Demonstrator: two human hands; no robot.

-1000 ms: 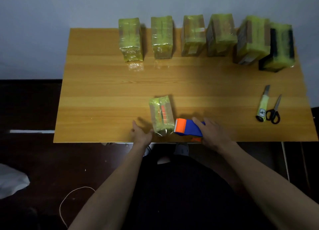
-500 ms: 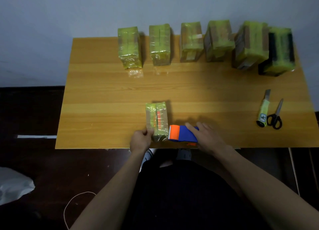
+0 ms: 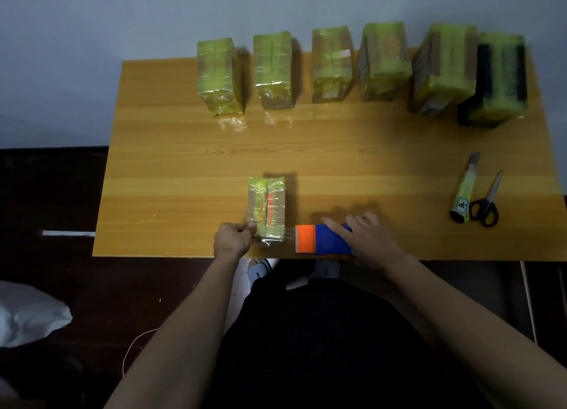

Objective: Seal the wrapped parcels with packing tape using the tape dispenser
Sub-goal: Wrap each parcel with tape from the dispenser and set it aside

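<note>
While the left hand (image 3: 232,240) pinches the near left corner of a small wrapped parcel (image 3: 267,210), its grip closed on the clear film there, the right hand (image 3: 365,238) lies over the blue body of the tape dispenser (image 3: 322,238), fingers curled onto its top and far side so that grip is clamped on the tool. Dispenser lies flat on the wooden bench (image 3: 184,163), orange end toward the parcel, just to the right of the left grip, with a narrow gap between orange end and parcel; a faint glint in that gap, cannot tell if it is tape. Parcel stands at the near edge of the bench, yellow-green wrap with an orange strip showing through the film, long axis running away from the person. Far beyond both grips, six larger wrapped parcels (image 3: 331,63) stand in a row along the back edge of the bench against the pale wall (image 3: 92,40); the one farthest right shows black under its wrap. Well to the right of the right grip lie a utility knife (image 3: 462,194) with a yellow-green handle and, touching or just beside it, black-handled scissors (image 3: 487,204). Below the bench edge, dark clothing, both forearms and grey footwear (image 3: 260,269) are in view. On the dark floor, left of the left forearm, a white crumpled sheet (image 3: 27,313) and a thin pale cord (image 3: 135,344).
</note>
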